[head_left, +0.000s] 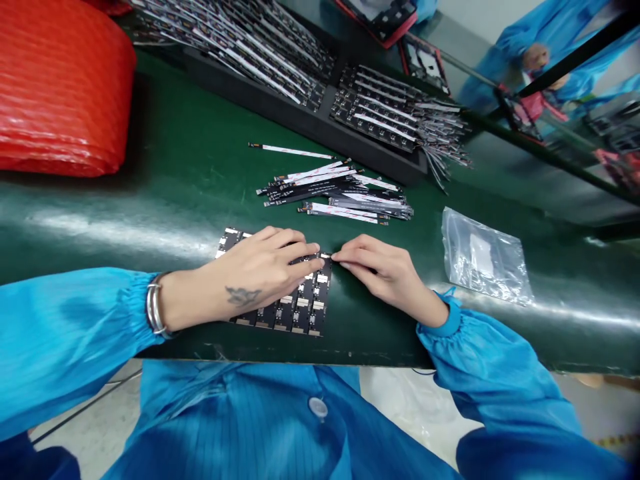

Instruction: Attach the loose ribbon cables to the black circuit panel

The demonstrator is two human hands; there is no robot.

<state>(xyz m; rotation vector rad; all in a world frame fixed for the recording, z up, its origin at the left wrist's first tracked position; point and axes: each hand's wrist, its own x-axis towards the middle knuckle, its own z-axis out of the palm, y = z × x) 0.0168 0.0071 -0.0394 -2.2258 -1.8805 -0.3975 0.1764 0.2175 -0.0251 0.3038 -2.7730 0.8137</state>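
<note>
A dark panel of small circuit boards lies on the green table near its front edge. My left hand rests flat across the panel, fingers stretched to its upper right corner, hiding much of its upper part. At that corner, my right hand has thumb and fingertips pinched together, touching the panel's edge; whatever is between them is too small to make out. Beyond both hands is a loose pile of thin flat ribbon cables, some white and some black. One white-striped ribbon cable lies apart behind it.
A black tray at the back holds rows of boards with strips attached. A red bubble-wrap bundle sits at left, and a clear plastic bag at right. Behind a rail, a co-worker in blue sleeves handles something pink.
</note>
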